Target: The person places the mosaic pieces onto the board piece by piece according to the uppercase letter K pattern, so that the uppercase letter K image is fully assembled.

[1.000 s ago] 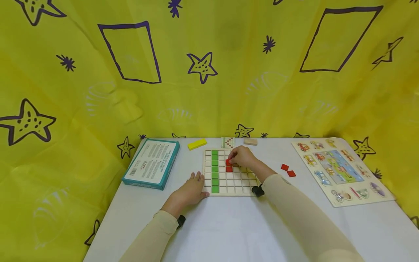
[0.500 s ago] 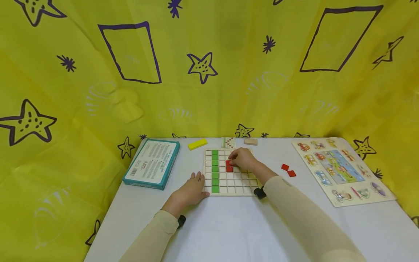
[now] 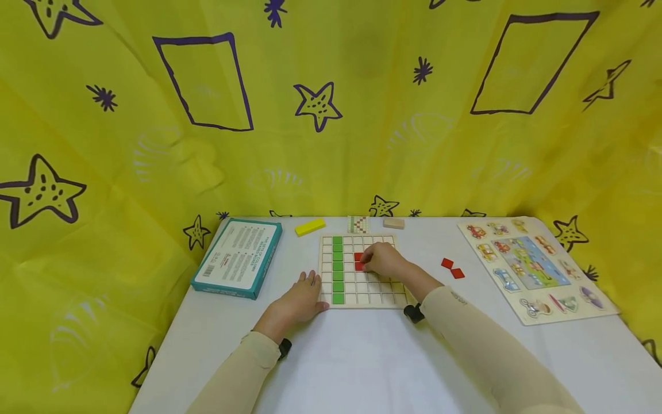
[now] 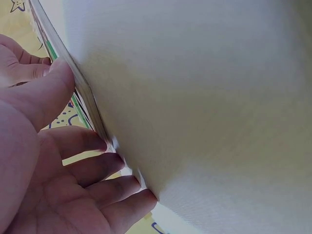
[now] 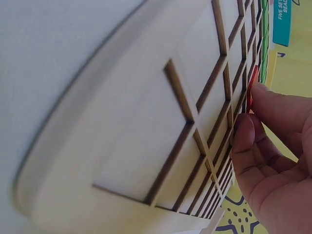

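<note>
A pale wooden grid board lies on the table, with a column of green tiles near its left side. Two red tiles sit one above the other near the board's middle. My right hand is bent over them, thumb and fingertips holding at the right edge of the red; in the right wrist view the thumb tip meets a red tile. At the board's left edge my left hand rests flat, its fingers extended; the left wrist view has the thumb against the board's edge.
Two loose red tiles lie right of the board. Behind it are a yellow block, a pattern card and a plain wooden block. A teal box lies left, a vehicle picture puzzle right.
The upper red tile, tilted in my right fingers earlier, now lies flat in line with the lower one. My right hand has moved slightly down toward me. The left hand stays at the board's edge.
</note>
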Demonstrator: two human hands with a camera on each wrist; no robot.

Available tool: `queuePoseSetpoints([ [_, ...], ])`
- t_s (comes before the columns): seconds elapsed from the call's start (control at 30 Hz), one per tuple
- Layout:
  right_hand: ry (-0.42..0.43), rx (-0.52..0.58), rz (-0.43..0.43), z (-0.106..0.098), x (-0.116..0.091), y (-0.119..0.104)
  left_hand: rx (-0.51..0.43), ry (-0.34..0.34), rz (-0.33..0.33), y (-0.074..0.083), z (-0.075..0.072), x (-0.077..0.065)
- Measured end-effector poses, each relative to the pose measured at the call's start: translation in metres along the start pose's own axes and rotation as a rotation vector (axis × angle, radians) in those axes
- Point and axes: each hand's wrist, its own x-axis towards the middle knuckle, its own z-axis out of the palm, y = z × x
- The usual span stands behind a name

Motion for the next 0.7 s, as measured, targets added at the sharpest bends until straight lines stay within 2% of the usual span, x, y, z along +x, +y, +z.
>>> queuePoseSetpoints([
  [0.23, 0.029, 0.055, -0.025, -0.001, 0.001, 0.002, 0.009, 0.003, 0.000, -0.001, 0.001, 0.001],
  [0.47, 0.034, 0.156, 0.000, -0.002, 0.004, -0.001, 0.006, 0.004, -0.002, -0.001, 0.000, 0.001],
  [0.7, 0.055, 0.136, -0.026, 0.001, 0.011, -0.005, -0.005, -0.003, -0.003, -0.001, 0.001, 0.000],
])
